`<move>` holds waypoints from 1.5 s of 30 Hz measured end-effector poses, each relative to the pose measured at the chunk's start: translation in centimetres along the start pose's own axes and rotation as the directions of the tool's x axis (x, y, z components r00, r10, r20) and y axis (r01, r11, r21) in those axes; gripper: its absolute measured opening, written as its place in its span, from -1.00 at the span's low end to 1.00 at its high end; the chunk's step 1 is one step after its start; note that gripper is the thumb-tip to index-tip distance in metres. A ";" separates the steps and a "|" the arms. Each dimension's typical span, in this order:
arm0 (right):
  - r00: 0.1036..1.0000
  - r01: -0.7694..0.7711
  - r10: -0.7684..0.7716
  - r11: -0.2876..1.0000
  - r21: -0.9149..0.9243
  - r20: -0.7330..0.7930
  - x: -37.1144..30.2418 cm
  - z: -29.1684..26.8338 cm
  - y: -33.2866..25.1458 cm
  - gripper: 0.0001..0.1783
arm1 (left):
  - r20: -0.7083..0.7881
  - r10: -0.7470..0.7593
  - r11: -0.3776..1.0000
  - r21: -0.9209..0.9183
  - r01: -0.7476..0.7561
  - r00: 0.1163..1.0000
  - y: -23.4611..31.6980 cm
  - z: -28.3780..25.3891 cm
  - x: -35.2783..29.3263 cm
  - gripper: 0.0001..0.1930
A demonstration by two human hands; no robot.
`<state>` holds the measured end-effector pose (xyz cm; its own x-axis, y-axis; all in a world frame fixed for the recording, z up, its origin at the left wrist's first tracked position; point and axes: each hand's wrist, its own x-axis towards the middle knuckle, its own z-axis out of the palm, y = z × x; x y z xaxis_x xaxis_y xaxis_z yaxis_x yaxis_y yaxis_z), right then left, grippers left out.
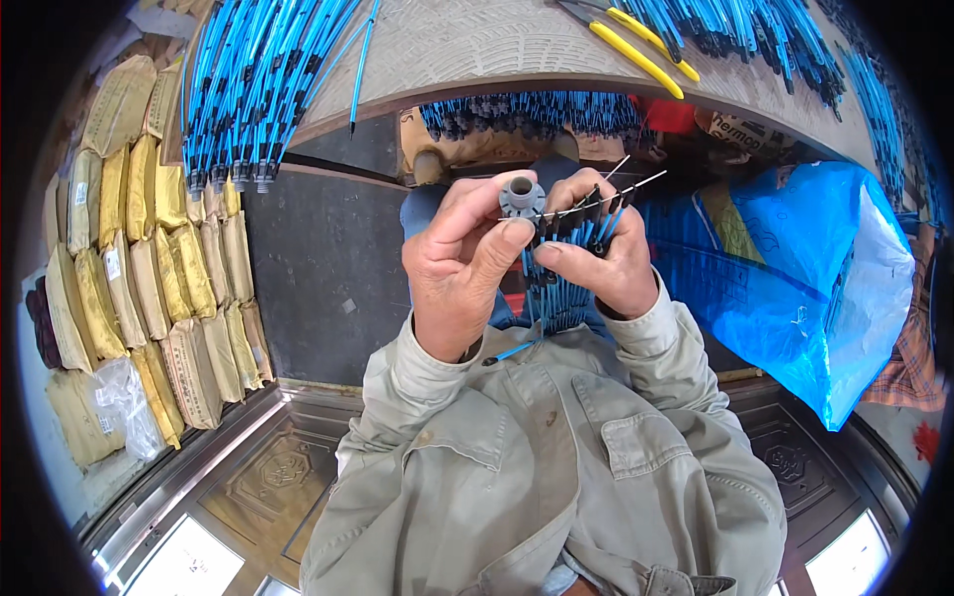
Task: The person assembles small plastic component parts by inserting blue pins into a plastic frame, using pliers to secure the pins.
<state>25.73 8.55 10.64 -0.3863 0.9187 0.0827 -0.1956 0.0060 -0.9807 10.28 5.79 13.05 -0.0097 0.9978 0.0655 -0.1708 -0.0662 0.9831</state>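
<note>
Between the thumb and fingers of my left hand (449, 260) is a round grey plastic fitting (522, 207), its open bore facing up. Close beside it, my right hand (624, 260) pinches a thin metal rod (648, 181). Several black-ended blue tubes or cables hang in a row along this rod, and the rod's near end reaches the fitting; whether it enters a slot there, I cannot tell. Below the hands, more thin blue strands (558, 300) spread over my lap. One loose blue strand (517, 351) with a black tip lies against my jacket.
Ahead is a worktop (437, 62) with a blue black-ended bundle (253, 84) overhanging its left edge. Yellow-handled pliers (636, 58) lie near more blue strands (750, 35). To the right sits a blue plastic bag (785, 268); stacked tan and gold packets (149, 253) line the left.
</note>
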 end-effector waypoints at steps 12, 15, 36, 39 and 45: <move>0.997 0.038 -0.041 0.998 0.044 0.068 -0.1 0.2 0.6 -0.67 | -0.053 0.163 0.975 0.164 -0.152 0.985 0.1 0.3 -0.7 -0.68; 0.997 0.014 -0.024 0.991 0.134 0.070 0.0 0.3 1.2 -0.65 | 0.003 0.167 0.976 0.144 -0.166 0.986 0.0 -0.3 -0.6 -0.68; 0.970 0.126 -0.161 0.974 0.186 0.185 1.0 0.0 1.0 -0.66 | -0.024 0.184 0.952 0.253 -0.172 0.983 0.6 -0.4 -1.3 -0.68; 0.976 0.069 -0.105 0.980 0.186 0.190 0.9 0.2 0.6 -0.67 | -0.031 0.232 0.925 0.317 -0.210 0.972 0.4 -0.4 -1.3 -0.69; 0.978 -0.055 -0.002 0.962 0.269 0.210 0.7 0.6 0.0 -0.65 | 0.053 0.303 0.884 0.357 -0.301 0.952 0.1 -1.2 -1.0 -0.70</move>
<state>24.88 8.95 10.77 -0.5663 0.8153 0.1204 -0.4089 -0.1511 -0.9000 9.05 4.78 12.89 -0.0089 0.9295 0.3688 0.2032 -0.3594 0.9108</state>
